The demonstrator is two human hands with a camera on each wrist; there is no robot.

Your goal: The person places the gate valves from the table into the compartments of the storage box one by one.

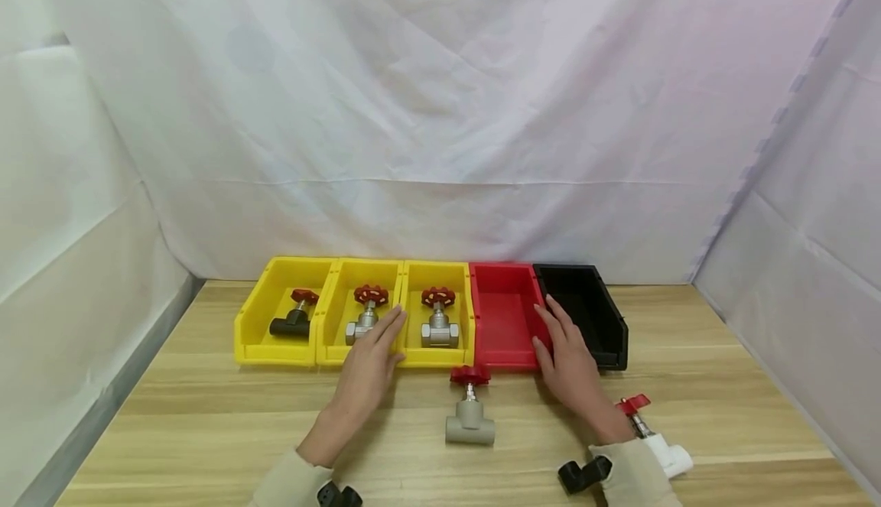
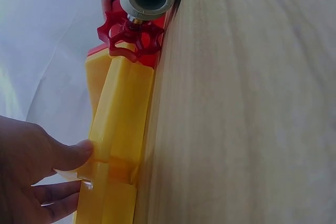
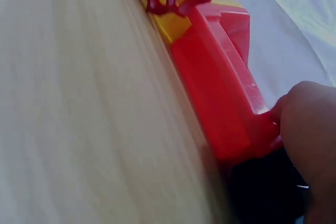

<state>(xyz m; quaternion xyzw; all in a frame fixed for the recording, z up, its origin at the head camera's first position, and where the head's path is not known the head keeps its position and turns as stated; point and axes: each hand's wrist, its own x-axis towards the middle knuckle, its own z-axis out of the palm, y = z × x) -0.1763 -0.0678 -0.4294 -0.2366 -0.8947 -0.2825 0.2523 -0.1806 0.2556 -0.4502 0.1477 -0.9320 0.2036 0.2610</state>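
Note:
My left hand (image 1: 368, 362) rests at the front of the middle yellow bin (image 1: 337, 354) and right yellow bin (image 1: 437, 358), fingers fairly straight over their shared walls. In the left wrist view its thumb (image 2: 79, 153) touches the yellow rim. My right hand (image 1: 567, 358) lies over the adjoining walls of the red bin (image 1: 505, 316) and black bin (image 1: 612, 339), fingers extended; the right wrist view shows it at the red rim. Between the hands, a grey valve (image 1: 470, 419) with a red handwheel lies on the table before the bins.
A black valve (image 1: 292, 323) with a red handle lies in the left yellow bin (image 1: 275, 350). Metal valves (image 1: 439, 331) with red handwheels sit in the other two yellow bins. A white valve (image 1: 664, 453) lies beside the right forearm on the wooden table (image 1: 206, 430). White cloth (image 1: 440, 109) hangs behind.

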